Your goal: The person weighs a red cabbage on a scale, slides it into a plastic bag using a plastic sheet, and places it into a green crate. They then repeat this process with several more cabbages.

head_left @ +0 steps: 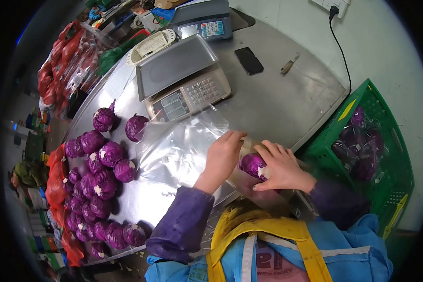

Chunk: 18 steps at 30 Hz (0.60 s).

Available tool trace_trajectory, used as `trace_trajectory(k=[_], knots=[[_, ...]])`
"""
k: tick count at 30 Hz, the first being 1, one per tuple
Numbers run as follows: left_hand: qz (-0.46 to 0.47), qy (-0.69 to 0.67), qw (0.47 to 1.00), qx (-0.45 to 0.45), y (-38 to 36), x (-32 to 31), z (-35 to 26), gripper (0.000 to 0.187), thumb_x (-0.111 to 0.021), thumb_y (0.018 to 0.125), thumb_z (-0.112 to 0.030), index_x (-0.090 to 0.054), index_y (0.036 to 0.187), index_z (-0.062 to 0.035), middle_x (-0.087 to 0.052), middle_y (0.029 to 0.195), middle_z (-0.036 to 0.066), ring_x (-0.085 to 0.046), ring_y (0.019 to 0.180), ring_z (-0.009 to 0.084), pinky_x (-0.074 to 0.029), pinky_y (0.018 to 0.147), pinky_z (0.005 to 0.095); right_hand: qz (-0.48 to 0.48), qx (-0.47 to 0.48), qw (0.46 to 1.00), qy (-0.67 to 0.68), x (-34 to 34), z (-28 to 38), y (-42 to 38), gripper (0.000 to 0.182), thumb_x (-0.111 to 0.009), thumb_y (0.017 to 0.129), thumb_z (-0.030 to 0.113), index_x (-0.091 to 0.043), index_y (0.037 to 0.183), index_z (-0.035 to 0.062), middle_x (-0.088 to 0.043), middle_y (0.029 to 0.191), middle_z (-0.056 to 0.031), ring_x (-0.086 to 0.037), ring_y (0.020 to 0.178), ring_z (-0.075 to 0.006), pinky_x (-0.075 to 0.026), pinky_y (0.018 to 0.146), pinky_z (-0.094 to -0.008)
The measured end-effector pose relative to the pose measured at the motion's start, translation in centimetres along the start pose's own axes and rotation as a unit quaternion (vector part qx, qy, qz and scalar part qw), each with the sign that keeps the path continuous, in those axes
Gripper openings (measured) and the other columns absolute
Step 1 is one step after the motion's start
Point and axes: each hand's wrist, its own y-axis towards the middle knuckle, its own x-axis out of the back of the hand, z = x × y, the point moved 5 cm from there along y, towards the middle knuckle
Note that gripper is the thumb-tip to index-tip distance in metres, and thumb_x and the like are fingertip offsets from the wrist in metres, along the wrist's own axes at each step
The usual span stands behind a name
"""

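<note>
A purple cabbage (253, 165) with a pale cut stem is at the table's front edge, close to my body. My right hand (286, 165) is wrapped over it from the right, thumb below and fingers above. Just left of the cabbage, my left hand (222, 157) has its fingers bent together at the edge of clear plastic film (178, 145). The film spreads in wrinkles over the metal table (272, 98). Clear plastic also shows below the cabbage, but how far it goes round the cabbage is hard to see.
Many loose purple cabbages (104, 184) lie at the left. A scale (178, 70) stands behind the film, with another scale (202, 23) further back. A phone (249, 61) and a small knife (288, 66) lie behind. At right, a green crate (404, 155) holds wrapped cabbages.
</note>
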Motion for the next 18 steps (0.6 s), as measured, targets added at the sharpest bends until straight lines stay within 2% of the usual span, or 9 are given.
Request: trace_trajectory(k=[3,5,8,9,10,11,12,13,18], knots=[[-0.046,0.005,0.998,-0.032,-2.3,1.6,0.4,0.025,-0.059,0.075,-0.001,-0.058,0.1,-0.0055,-0.057,0.085,0.013,-0.057,0.079,0.0303,-0.047,0.066,0.036,-0.038,-0.068,0.997,0.014,-0.2,-0.4,-0.8,0.098,-0.075,0.057,0.049,-0.032,0.132,0.0053,-0.028,0.135,-0.0183,-0.032,0.122,-0.036,-0.028,0.096,-0.0493],[-0.125,0.04,0.991,-0.002,-5.2,2.8,0.4,0.047,-0.064,0.071,0.004,-0.049,0.115,-0.001,-0.05,0.108,0.016,-0.049,0.1,0.0307,-0.04,0.087,0.0369,-0.07,-0.058,0.995,0.027,-0.4,-0.7,-0.8,0.095,-0.075,0.057,0.049,-0.03,0.131,0.0069,-0.03,0.133,-0.0189,-0.033,0.119,-0.038,-0.03,0.09,-0.0543],[-0.268,0.102,0.957,0.05,-8.8,2.4,2.8,0.049,-0.062,0.079,-0.008,-0.041,0.123,0.001,-0.044,0.117,0.018,-0.045,0.108,0.0288,-0.039,0.09,0.0383,-0.059,-0.057,0.996,0.024,-0.3,-0.2,-0.3,0.096,-0.074,0.057,0.05,-0.031,0.13,0.0063,-0.03,0.132,-0.0194,-0.034,0.118,-0.039,-0.03,0.089,-0.0557],[-0.302,-0.146,0.903,0.268,-10.1,0.9,6.1,0.051,-0.058,0.084,-0.016,-0.036,0.126,0.0025,-0.043,0.12,0.019,-0.044,0.11,0.028,-0.037,0.093,0.0389,-0.061,-0.057,0.996,0.025,-0.2,0.1,-0.1,0.096,-0.074,0.057,0.05,-0.031,0.13,0.0063,-0.03,0.132,-0.0194,-0.034,0.118,-0.039,-0.03,0.089,-0.0557],[-0.303,-0.378,0.747,0.456,-11.6,-1.5,8.3,0.054,-0.053,0.089,-0.024,-0.031,0.128,0.004,-0.042,0.123,0.019,-0.043,0.112,0.0272,-0.035,0.096,0.0394,-0.046,-0.064,0.997,0.01,-0.2,0.3,0.1,0.097,-0.074,0.057,0.05,-0.031,0.131,0.0061,-0.03,0.133,-0.0186,-0.033,0.12,-0.0378,-0.03,0.091,-0.0542],[-0.118,-0.55,0.707,0.429,-10.7,-3.5,7.9,0.059,-0.039,0.094,-0.042,-0.028,0.131,0.0026,-0.039,0.129,0.017,-0.039,0.116,0.0275,-0.03,0.101,0.0403,-0.032,-0.071,0.997,-0.007,-0.3,0.5,0.4,0.097,-0.074,0.058,0.051,-0.031,0.132,0.0059,-0.029,0.135,-0.0177,-0.033,0.121,-0.0366,-0.029,0.093,-0.0528],[-0.068,-0.671,0.593,0.44,-10.6,-5.6,7.4,0.062,-0.034,0.093,-0.048,-0.03,0.131,0.001,-0.04,0.128,0.016,-0.04,0.116,0.0276,-0.03,0.102,0.0398,-0.035,-0.069,0.997,-0.007,-0.4,0.6,0.7,0.097,-0.074,0.058,0.051,-0.031,0.132,0.0059,-0.029,0.135,-0.0177,-0.033,0.121,-0.0366,-0.029,0.093,-0.0528],[-0.045,-0.72,0.553,0.417,-9.6,-6.6,5.4,0.062,-0.031,0.093,-0.05,-0.031,0.131,-0.0018,-0.04,0.129,0.014,-0.04,0.117,0.0277,-0.03,0.102,0.0401,-0.034,-0.08,0.996,-0.013,-0.7,0.4,1.2,0.097,-0.074,0.058,0.052,-0.032,0.132,0.0059,-0.031,0.134,-0.0175,-0.033,0.121,-0.0364,-0.03,0.092,-0.0531],[0.016,-0.681,0.618,0.392,-9.8,-9.6,6.6,0.07,-0.018,0.091,-0.058,-0.028,0.134,-0.0035,-0.036,0.134,0.015,-0.037,0.123,0.0272,-0.03,0.102,0.0415,-0.044,-0.129,0.991,0.013,-1.1,-0.1,4.0,0.096,-0.071,0.058,0.055,-0.032,0.131,0.0054,-0.033,0.131,-0.0173,-0.037,0.117,-0.036,-0.031,0.089,-0.0541]])
